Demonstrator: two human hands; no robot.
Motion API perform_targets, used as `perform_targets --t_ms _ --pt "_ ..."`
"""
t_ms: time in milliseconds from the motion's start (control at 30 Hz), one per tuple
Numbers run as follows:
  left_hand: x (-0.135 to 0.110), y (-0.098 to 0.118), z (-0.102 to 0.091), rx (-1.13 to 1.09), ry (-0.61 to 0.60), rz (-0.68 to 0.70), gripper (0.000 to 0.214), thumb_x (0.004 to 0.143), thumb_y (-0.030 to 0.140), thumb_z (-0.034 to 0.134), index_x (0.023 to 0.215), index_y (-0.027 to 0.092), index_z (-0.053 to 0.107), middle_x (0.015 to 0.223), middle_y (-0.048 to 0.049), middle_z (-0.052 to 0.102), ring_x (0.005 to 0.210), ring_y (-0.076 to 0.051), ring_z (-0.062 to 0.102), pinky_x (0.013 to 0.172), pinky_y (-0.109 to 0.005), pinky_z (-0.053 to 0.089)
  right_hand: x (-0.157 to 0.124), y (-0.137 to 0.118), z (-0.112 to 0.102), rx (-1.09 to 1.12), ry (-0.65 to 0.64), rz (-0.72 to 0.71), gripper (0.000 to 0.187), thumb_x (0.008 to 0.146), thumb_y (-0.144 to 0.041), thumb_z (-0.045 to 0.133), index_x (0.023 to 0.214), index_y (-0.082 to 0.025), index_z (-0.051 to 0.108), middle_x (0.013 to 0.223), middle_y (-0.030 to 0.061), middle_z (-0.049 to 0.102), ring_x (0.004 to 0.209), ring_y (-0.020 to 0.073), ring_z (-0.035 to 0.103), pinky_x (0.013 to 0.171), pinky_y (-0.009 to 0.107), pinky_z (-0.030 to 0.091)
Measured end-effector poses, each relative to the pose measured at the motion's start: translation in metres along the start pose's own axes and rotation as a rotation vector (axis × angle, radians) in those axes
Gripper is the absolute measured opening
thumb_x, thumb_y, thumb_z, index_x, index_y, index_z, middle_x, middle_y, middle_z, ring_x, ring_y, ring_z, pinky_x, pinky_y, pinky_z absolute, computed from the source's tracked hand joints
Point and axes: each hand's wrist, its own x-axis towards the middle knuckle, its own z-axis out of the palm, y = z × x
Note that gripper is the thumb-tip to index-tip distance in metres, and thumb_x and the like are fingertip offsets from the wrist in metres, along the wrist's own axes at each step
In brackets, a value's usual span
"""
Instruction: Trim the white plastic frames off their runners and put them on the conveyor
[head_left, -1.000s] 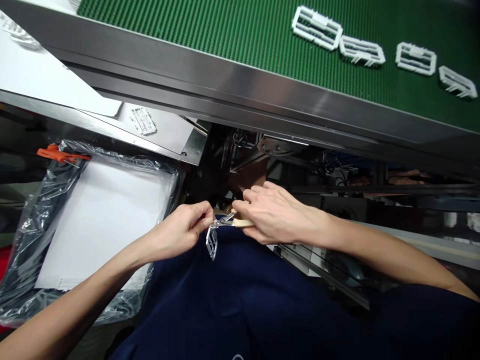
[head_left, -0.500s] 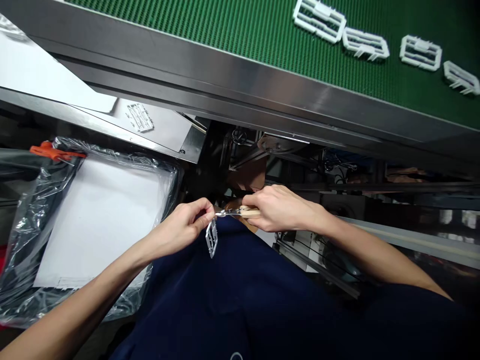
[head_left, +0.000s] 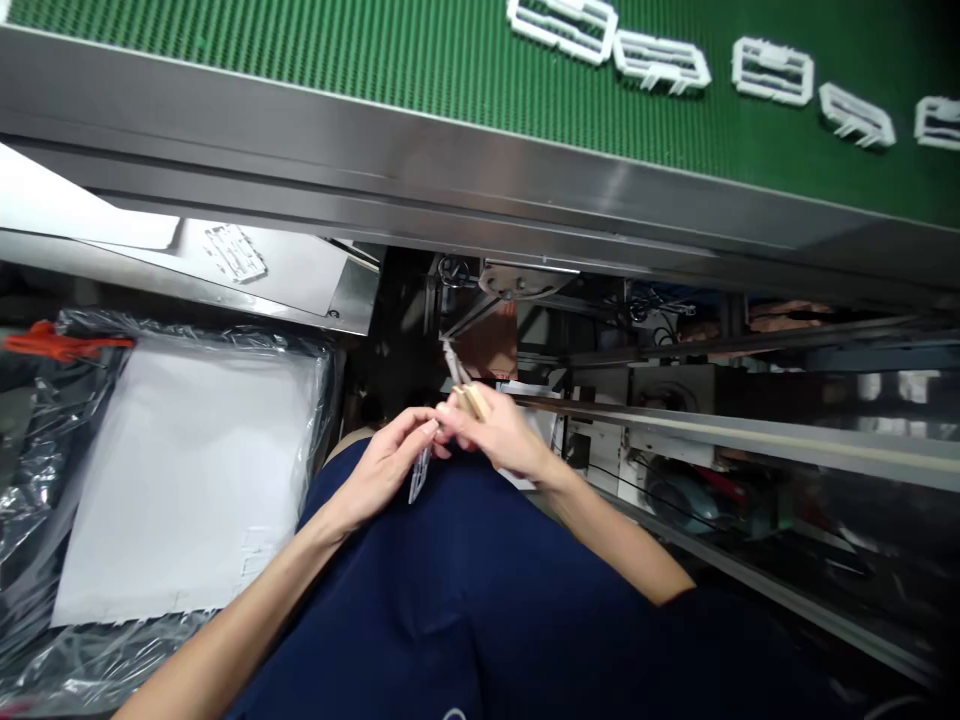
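Green belt: a ribbed conveyor (head_left: 420, 70) with a metal side rail (head_left: 450, 180) runs across the top, carrying 5 white frames (head_left: 772, 55), the outermost cut off by the view.
Left tabletop: a pale tabletop (head_left: 307, 275) bears a loose frame (head_left: 236, 253).
Plastic-lined box: it holds a white sheet (head_left: 187, 470); an orange-handled tool (head_left: 60, 343) lies by its far left corner.
Held frame: the small white frame (head_left: 419, 478) hangs below the fingertips, against the dark blue clothing (head_left: 450, 580).
Left hand: the hand (head_left: 386, 460) pinches the frame's upper end between thumb and fingers. With so little gripped, a slip or tug could probably drop it.
Right hand: the hand (head_left: 499, 430) is curled around pale-handled cutters (head_left: 472, 400), its fingertips meeting the left's; I cannot tell whether they pinch the frame too.
Cutter tips: blurred, pointing away from the frame. Turning them back with fingers this close could nick skin or snap a thin bar.
Dark gap: beyond the hands lies cluttered machinery (head_left: 525, 280), where a dropped piece could be lost.
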Motion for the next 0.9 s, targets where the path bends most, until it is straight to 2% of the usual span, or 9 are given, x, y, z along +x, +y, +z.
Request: perform_targets --t_ms 100,200,267,333,400,500,667,800,900 --pt "0.002 0.001 0.003 0.046 0.024 0.042 0.029 0.089 0.040 0.054 0.107 0.018 0.061 0.098 -0.0049 0.065 0.086 -0.018 0.060 0.083 -0.029 0.045 0.001 -0.002 0.016 0.305 -0.038 -0.036 0.032 0.075 -0.047 0.062 0.084 -0.019 0.047 0.063 -0.0041 0.052 0.054 0.0106 0.051 0.053 0.024 0.043" --pt "0.001 0.001 0.000 -0.105 0.073 -0.015 0.035 0.090 0.043 0.051 0.110 0.016 0.059 0.095 -0.0069 0.066 0.082 -0.020 0.062 0.080 -0.031 0.047 0.001 0.005 0.003 0.274 0.037 -0.041 0.033 0.072 -0.045 0.065 0.083 -0.020 0.047 0.065 -0.0042 0.051 0.055 0.0104 0.051 0.053 0.024 0.042" --pt "-0.001 0.003 -0.002 -0.248 0.070 -0.091 0.041 0.091 0.046 0.045 0.111 0.013 0.059 0.094 -0.0096 0.065 0.080 -0.021 0.064 0.076 -0.031 0.049 0.001 0.012 -0.014 0.025 0.122 -0.016 0.032 0.071 -0.045 0.065 0.083 -0.020 0.049 0.070 -0.0024 0.055 0.059 0.0116 0.052 0.057 0.025 0.043" --pt "-0.002 0.008 -0.004 -0.373 0.041 -0.161 0.045 0.092 0.048 0.040 0.111 0.011 0.060 0.092 -0.0105 0.065 0.075 -0.021 0.064 0.069 -0.030 0.050 0.001 0.017 -0.030 -0.351 0.253 -0.006 0.031 0.072 -0.045 0.065 0.086 -0.020 0.053 0.085 0.0022 0.059 0.069 0.0148 0.056 0.063 0.028 0.043" --pt "-0.004 0.014 -0.004 -0.429 0.010 -0.193 0.048 0.093 0.049 0.038 0.110 0.011 0.061 0.086 -0.0097 0.064 0.068 -0.020 0.063 0.062 -0.029 0.049 -0.001 0.018 -0.039 -0.650 0.326 -0.055 0.027 0.078 -0.042 0.059 0.093 -0.020 0.056 0.098 0.0051 0.060 0.078 0.0172 0.058 0.069 0.029 0.042" --pt "-0.005 0.020 -0.003 -0.426 -0.016 -0.201 0.051 0.092 0.050 0.037 0.111 0.010 0.061 0.082 -0.0091 0.064 0.061 -0.019 0.061 0.060 -0.030 0.049 -0.008 0.011 -0.045 -0.803 0.218 -0.202 0.020 0.086 -0.034 0.049 0.101 -0.020 0.055 0.097 0.0044 0.062 0.082 0.0163 0.058 0.073 0.027 0.041" --pt "-0.005 0.023 0.001 -0.370 0.000 -0.210 0.056 0.091 0.055 0.037 0.112 0.010 0.061 0.082 -0.0093 0.064 0.057 -0.018 0.058 0.051 -0.026 0.045 -0.017 0.000 -0.046 -0.983 0.006 -0.425 0.020 0.086 -0.032 0.050 0.100 -0.019 0.057 0.086 0.0044 0.062 0.079 0.0167 0.055 0.072 0.027 0.038" --pt "-0.007 0.025 0.002 -0.318 0.001 -0.219 0.058 0.089 0.059 0.038 0.114 0.011 0.061 0.083 -0.0087 0.064 0.056 -0.017 0.057 0.051 -0.026 0.044 -0.015 -0.002 -0.047 -1.057 -0.051 -0.496 0.018 0.087 -0.030 0.049 0.097 -0.017 0.057 0.081 0.0039 0.061 0.073 0.0159 0.053 0.069 0.028 0.036" --pt "-0.008 0.026 0.001 -0.288 -0.008 -0.230 0.058 0.089 0.059 0.038 0.107 0.011 0.064 0.081 -0.0082 0.064 0.056 -0.016 0.056 0.050 -0.025 0.042 -0.013 -0.004 -0.048 -1.084 -0.066 -0.506 0.017 0.087 -0.029 0.048 0.095 -0.017 0.057 0.080 0.0037 0.060 0.073 0.0159 0.052 0.066 0.027 0.035"
